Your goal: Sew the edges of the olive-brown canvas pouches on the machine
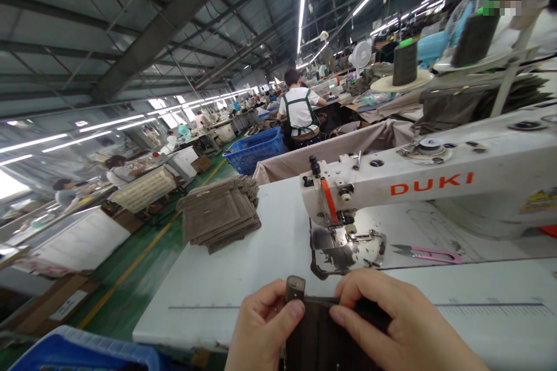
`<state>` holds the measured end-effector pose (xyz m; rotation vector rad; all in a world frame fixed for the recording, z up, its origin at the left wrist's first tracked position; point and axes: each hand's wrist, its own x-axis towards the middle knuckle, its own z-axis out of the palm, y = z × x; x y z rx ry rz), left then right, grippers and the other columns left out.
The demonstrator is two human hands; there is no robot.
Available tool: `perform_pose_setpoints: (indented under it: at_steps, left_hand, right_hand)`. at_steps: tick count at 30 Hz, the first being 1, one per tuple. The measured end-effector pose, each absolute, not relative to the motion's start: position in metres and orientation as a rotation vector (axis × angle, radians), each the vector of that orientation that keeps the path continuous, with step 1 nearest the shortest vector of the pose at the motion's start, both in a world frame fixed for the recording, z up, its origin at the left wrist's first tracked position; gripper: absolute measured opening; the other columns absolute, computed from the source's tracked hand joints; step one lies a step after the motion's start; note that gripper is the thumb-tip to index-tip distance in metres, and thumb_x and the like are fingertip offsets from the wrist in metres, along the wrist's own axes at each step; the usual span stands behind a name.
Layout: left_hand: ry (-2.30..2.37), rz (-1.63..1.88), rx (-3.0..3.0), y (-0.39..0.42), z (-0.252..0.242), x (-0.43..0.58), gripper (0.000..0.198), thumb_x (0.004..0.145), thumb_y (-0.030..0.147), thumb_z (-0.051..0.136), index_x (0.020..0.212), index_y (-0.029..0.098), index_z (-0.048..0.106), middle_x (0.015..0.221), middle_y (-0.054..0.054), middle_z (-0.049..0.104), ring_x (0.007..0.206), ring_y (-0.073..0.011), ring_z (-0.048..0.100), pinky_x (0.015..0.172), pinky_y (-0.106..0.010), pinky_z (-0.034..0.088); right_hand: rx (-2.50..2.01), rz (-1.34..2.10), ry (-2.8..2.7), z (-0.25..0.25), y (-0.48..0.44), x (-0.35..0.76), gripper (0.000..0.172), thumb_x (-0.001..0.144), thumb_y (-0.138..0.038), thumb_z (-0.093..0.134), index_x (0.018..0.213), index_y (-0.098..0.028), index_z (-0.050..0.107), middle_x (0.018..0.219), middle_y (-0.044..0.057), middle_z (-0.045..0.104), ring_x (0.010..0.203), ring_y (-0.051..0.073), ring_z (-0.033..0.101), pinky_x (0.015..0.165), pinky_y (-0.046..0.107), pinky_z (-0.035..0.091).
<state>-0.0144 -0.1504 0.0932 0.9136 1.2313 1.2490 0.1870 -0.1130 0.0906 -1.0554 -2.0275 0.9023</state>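
Both hands are up close at the near edge of the shot. The left hand (261, 330) and right hand (391, 319) are pinching a dark brown panel (326, 339), so both grips are closed on it, thumb and fingers on the top edge. A narrow tab (295, 288) sticks up from the panel's left end. Can't tell if the material is leather or heavy fabric.

The panel is held right at the near edge of the white bench (226, 284), just short of the DUKI sewing machine (391, 185), whose presser foot (333, 243) sits a little farther out. Pink thread snips (429, 254) lie on the bench to the right of the foot, and a stack of brown panels (220, 214) sits far left on it. Two thread cones (435, 49) stand up on the far right.

Past the bench there's a blue plastic crate (255, 151) on the green floor (130, 266), and a co-worker (299, 107) in a white shirt and green apron sits with their back turned.
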Motion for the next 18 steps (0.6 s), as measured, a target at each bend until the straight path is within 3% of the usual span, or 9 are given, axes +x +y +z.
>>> perform_pose_setpoints:
  at_steps: [6, 12, 14, 18]
  left_hand:
    - [1.259, 1.124, 0.935, -0.151, 0.091, -0.020, 0.034, 0.073, 0.043, 0.078, 0.082, 0.012, 0.066, 0.066, 0.000, 0.056, 0.060, -0.0114, 0.051, 0.060, -0.022, 0.041]
    - [1.346, 0.547, 1.376, -0.126, 0.113, -0.046, 0.027, 0.082, 0.041, 0.067, 0.087, 0.014, 0.064, 0.071, 0.001, 0.059, 0.064, -0.0122, 0.050, 0.058, -0.020, 0.037]
    - [1.446, 0.309, 1.693, -0.103, 0.106, -0.052, 0.018, 0.084, 0.033, 0.063, 0.084, 0.015, 0.065, 0.072, 0.002, 0.061, 0.067, -0.0135, 0.053, 0.060, -0.021, 0.039]
    - [1.667, 0.192, 2.027, -0.043, 0.067, -0.044, 0.008, 0.080, 0.023, 0.063, 0.076, 0.017, 0.067, 0.075, -0.001, 0.066, 0.075, -0.0185, 0.059, 0.068, -0.026, 0.043]
  right_hand:
    - [-1.098, 0.901, -2.037, 0.089, -0.113, 0.182, 0.008, 0.081, -0.016, 0.056, 0.076, -0.023, 0.054, 0.071, -0.004, 0.061, 0.064, 0.013, 0.058, 0.059, 0.023, 0.042]
    - [-0.366, 1.120, -2.303, 0.069, -0.111, 0.172, 0.034, 0.088, -0.009, 0.044, 0.113, -0.021, 0.063, 0.095, 0.003, 0.069, 0.084, 0.013, 0.064, 0.073, 0.019, 0.047]
    - [-0.381, 0.972, -2.423, 0.051, -0.107, 0.164, 0.033, 0.088, -0.012, 0.049, 0.117, -0.020, 0.063, 0.094, 0.004, 0.068, 0.082, 0.015, 0.064, 0.070, 0.021, 0.048]
    - [-0.671, 0.362, -2.596, 0.016, -0.082, 0.149, 0.009, 0.090, -0.023, 0.060, 0.093, -0.021, 0.068, 0.094, 0.004, 0.066, 0.089, 0.021, 0.060, 0.077, 0.031, 0.048]
